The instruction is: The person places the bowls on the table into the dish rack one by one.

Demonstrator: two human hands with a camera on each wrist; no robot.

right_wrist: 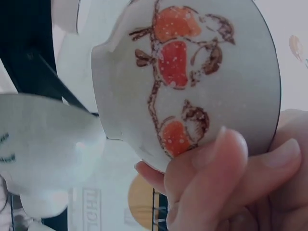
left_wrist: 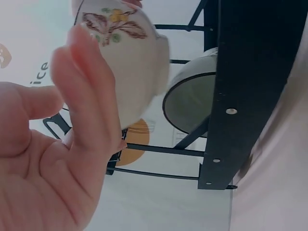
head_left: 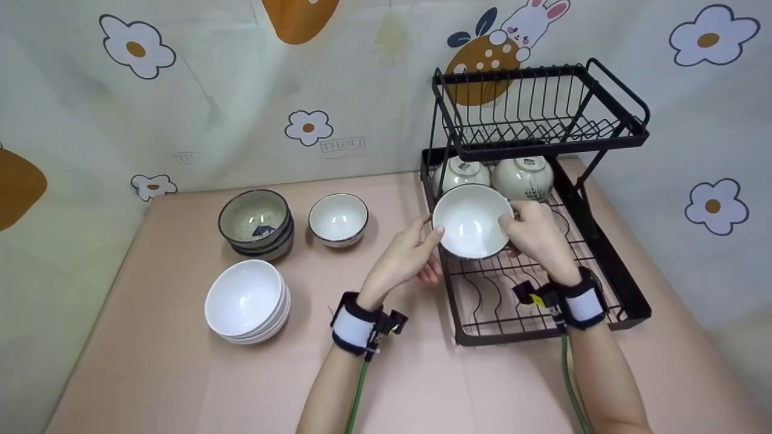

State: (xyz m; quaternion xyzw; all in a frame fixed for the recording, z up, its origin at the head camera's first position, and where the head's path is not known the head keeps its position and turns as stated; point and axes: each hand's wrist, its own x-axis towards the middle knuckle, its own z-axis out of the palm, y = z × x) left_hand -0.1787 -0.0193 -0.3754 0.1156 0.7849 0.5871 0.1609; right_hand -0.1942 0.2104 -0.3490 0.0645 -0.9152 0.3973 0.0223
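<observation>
Holding a white bowl [head_left: 471,220] between both hands, tilted so its inside is facing the head camera, just above the lower tier of a black dish rack [head_left: 627,301]; right hand [head_left: 538,238] gripping the bowl's right rim, fingers curled round behind the wall and thumb lying on the near side, red and brown painted fruit showing on the outside beside the fingertips [right_wrist: 231,149] in the right wrist view; left hand [head_left: 405,256] meeting the left rim with the thumb tip only, fingers nearly straight and slightly spread, cupping rather than clasping; in the left wrist view, showing that hand [left_wrist: 53,159] lying open alongside the bowl's outer wall [left_wrist: 134,67], whether the fingers are actually touching the wall not being clear; beyond both hands, two more bowls [head_left: 494,176] leaning side by side at the far end of the lower tier, bottoms toward the camera; above them, the rack's upper tier [head_left: 543,114] standing without dishes; to the left of the left hand, well apart on the pink table [head_left: 181,392], a single dark-rimmed white bowl [head_left: 338,219], a stack of dark glazed bowls [head_left: 256,223] further left, and a stack of plain white bowls [head_left: 246,301] nearer the person.
</observation>
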